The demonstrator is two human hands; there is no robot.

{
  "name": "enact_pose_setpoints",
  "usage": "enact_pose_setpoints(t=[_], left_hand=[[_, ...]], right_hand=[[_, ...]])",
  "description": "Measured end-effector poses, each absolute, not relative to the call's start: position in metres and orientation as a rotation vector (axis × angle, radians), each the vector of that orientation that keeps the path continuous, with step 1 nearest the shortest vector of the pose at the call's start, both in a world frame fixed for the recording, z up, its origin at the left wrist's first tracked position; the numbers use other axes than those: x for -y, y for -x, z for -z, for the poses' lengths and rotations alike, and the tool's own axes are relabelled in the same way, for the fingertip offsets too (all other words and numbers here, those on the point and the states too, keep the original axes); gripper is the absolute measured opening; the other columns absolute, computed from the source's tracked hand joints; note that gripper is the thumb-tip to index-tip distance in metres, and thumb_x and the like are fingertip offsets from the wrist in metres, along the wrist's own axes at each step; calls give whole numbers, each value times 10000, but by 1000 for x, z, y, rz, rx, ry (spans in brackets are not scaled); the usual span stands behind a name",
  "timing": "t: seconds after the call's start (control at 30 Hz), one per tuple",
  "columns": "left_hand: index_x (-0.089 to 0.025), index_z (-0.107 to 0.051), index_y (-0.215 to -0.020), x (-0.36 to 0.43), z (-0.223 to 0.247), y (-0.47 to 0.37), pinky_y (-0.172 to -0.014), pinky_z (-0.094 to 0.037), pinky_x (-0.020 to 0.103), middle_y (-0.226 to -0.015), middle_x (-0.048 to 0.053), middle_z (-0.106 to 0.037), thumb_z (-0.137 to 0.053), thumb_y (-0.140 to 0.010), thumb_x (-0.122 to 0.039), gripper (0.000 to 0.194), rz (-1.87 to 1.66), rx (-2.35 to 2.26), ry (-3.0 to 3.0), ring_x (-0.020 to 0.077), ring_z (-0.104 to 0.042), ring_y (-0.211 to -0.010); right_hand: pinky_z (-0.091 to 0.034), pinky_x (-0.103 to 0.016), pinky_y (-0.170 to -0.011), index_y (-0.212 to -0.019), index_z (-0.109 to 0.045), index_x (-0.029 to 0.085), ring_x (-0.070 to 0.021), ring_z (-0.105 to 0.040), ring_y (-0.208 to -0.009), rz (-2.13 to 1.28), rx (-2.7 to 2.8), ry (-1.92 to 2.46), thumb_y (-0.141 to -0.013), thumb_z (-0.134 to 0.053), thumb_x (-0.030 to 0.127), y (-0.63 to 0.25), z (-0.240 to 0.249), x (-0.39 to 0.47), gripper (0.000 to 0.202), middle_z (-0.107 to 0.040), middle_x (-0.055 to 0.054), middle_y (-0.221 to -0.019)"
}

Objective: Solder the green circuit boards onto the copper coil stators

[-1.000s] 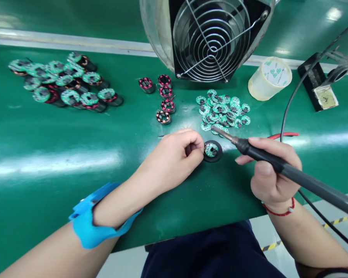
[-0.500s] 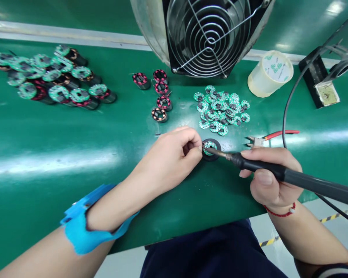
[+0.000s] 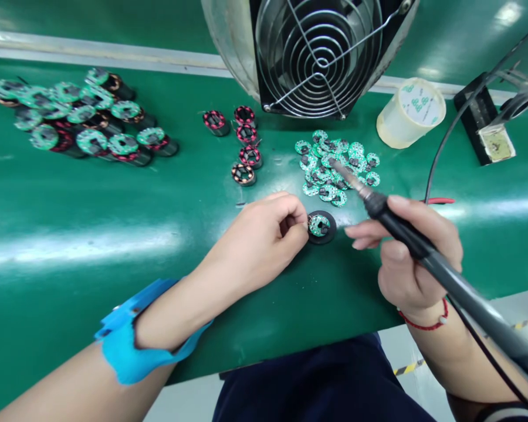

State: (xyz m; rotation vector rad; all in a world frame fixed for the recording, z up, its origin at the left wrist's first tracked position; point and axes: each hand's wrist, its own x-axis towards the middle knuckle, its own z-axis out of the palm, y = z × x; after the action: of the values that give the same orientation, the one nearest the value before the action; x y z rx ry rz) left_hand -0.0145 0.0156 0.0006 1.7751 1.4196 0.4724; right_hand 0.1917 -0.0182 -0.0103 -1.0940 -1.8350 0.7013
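Left hand (image 3: 264,246), centre of the frame: thumb and forefinger pressed together at the left edge of a black disc (image 3: 332,233). Thin wires are seen by the fingertips; whether one is pinched cannot be told. A green circuit board (image 3: 314,227) is seated on the black disc, just right of centre. A blue wristband (image 3: 132,354) is worn on the left wrist.

By the right hand (image 3: 411,269), right of centre, a soldering iron (image 3: 400,228) is held by its dark handle, the lower fingers partly extended. Its tip is pointed up and left, seen over the loose board pile (image 3: 321,174) – contact cannot be told. A red bracelet (image 3: 426,326) is worn on the right wrist.

Five wound cores (image 3: 250,156) are stood left of the loose board pile. At upper left, board-topped cores (image 3: 125,143) are bunched on the green table (image 3: 70,217). A fan (image 3: 319,64) is placed at top centre; at upper right, a tape roll (image 3: 409,114) and a black stand (image 3: 481,117). A red handle (image 3: 442,201) is partly hidden behind the right hand and cable (image 3: 439,149).
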Motion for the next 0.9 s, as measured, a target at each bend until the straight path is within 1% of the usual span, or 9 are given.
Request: enact_pose_setpoints(t=[0.03,0.1,0.17,0.2,0.3,0.4,0.53,0.8,0.9], left_hand=[[-183,-534,-659,-16,-1,14,-537,-362,251,-653,-21,-532,-471,-772,-170,130,-474,-1415,-1778,114,-470,-574],[-183,-523,-651,-16,-1,14,-544,-365,253,-657,-19,-531,-464,-765,-167,129,-478,-1409,-1785,117,-474,-586],[-184,-517,-647,-17,0,14,-547,-364,255,-651,-20,-525,-463,-766,-171,131,-481,-1403,-1786,120,-474,-590],[-184,-515,-644,-17,0,14,-547,-363,255,-647,-21,-522,-464,-766,-172,133,-483,-1401,-1784,120,-474,-590],[-182,-518,-641,-17,1,15,-546,-363,253,-649,-21,-524,-473,-771,-171,139,-496,-1390,-1776,119,-476,-593],[-182,-541,-693,-17,3,16,-544,-372,245,-656,-28,-534,-488,-794,-188,114,-551,-1363,-1707,116,-483,-593],[-181,-568,-813,-19,6,17,-550,-409,232,-683,-31,-565,-515,-837,-233,78,-648,-1290,-1565,115,-513,-610],[-172,-573,-771,-20,9,19,-570,-395,222,-673,-31,-579,-505,-839,-181,97,-647,-1277,-1682,105,-507,-611],[-173,-564,-761,-20,9,19,-576,-390,226,-678,-31,-570,-488,-840,-192,112,-624,-1296,-1707,107,-503,-617]], right_hand=[[-613,-392,-702,-1382,-424,357,-200,-729,-783,-700,1794,1088,-1001,-455,289,-187,10,15,388,-755,-10,-996],[-606,-377,-774,-1358,-458,336,-194,-723,-886,-685,1828,1119,-978,-492,193,-180,11,11,408,-743,-14,-1061],[-583,-401,-856,-1356,-452,297,-223,-685,-1023,-664,1985,1164,-939,-559,181,-175,14,7,446,-715,-43,-1133],[-571,-420,-873,-1357,-444,271,-244,-664,-1058,-646,2056,1174,-918,-592,193,-173,16,6,470,-705,-62,-1147],[-558,-444,-838,-1353,-437,223,-263,-644,-998,-579,2155,1173,-905,-597,202,-169,20,4,476,-703,-89,-1111],[-545,-443,-811,-1343,-444,240,-250,-633,-920,-509,2182,1172,-918,-560,177,-166,20,4,445,-709,-73,-1086],[-528,-428,-783,-1332,-449,248,-243,-623,-887,-448,2193,1156,-923,-559,166,-166,19,4,431,-714,-67,-1061],[-514,-405,-783,-1323,-449,232,-225,-600,-869,-479,2207,1146,-944,-534,177,-167,19,4,392,-718,-64,-1071],[-506,-409,-796,-1332,-442,220,-220,-596,-866,-501,2220,1151,-938,-544,185,-168,18,3,408,-724,-63,-1096]])
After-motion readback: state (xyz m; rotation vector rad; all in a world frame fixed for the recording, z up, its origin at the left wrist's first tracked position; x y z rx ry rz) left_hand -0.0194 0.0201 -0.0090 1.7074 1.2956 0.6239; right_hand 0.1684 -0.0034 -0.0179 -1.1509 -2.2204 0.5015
